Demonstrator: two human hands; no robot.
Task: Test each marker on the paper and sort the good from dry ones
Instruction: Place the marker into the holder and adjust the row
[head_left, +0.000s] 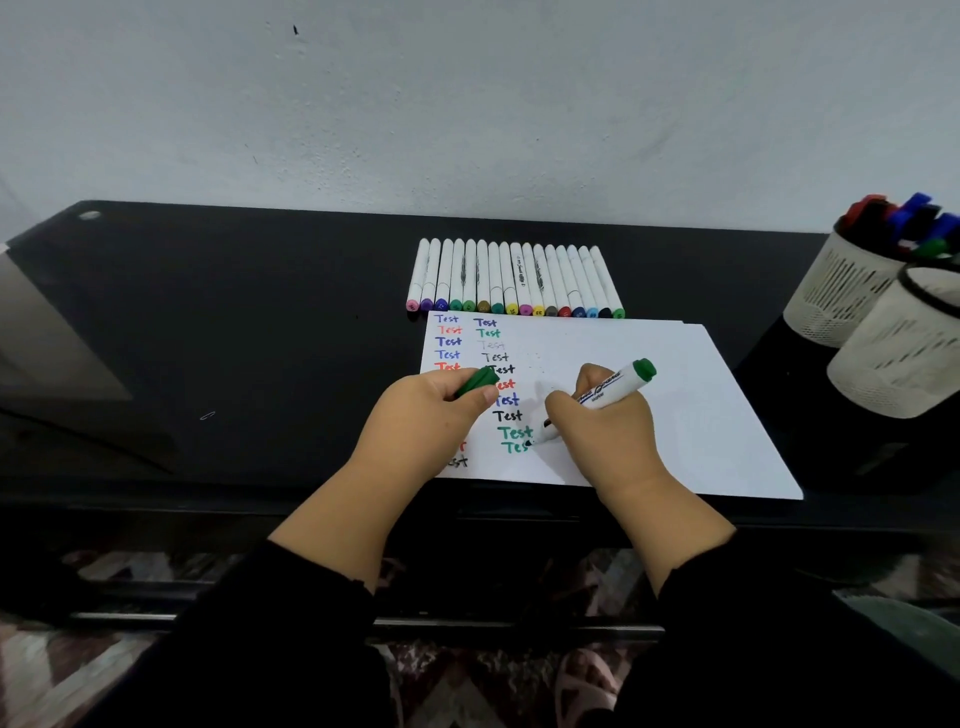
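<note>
Your right hand (597, 421) grips one green marker (597, 400), tip on the paper (649, 415) at frame centre; your left hand (426, 410) pinches its one green cap (475, 383); seventeen white markers (514, 278) lie in a row above the paper; two mesh cups (852, 306) stand at right.

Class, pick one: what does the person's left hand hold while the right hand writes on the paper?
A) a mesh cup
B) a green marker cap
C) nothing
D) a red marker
B: the left hand grips a green marker cap above the paper.
</note>
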